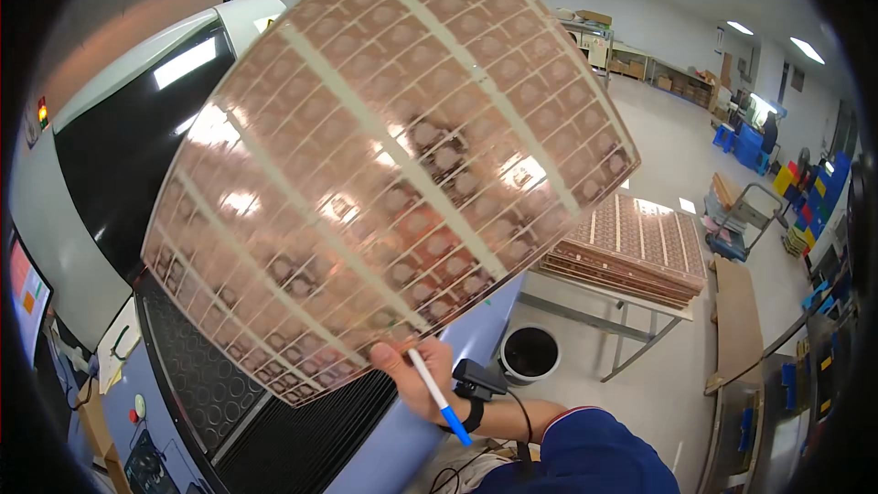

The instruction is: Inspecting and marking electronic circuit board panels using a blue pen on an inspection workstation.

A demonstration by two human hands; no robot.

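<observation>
A large copper-coloured circuit board panel (366, 128) with rows of round patterns and pale strips fills the middle of the head view, tilted and raised. My right hand (422, 380) is closed on its lower edge, with the thumb on the face towards me. The same hand also holds a white marker pen (430, 384) with a blue end, which slants down to the right. A black strap with a small device (477, 381) sits at my right wrist. My left hand does not show.
A machine with a dark cover (128, 146) stands at left, its black bed (197, 357) partly behind the panel. Similar panels lie in a stack (640, 242) on a table at right. A bucket (530, 354) stands on the floor, with a trolley (745, 220) farther back.
</observation>
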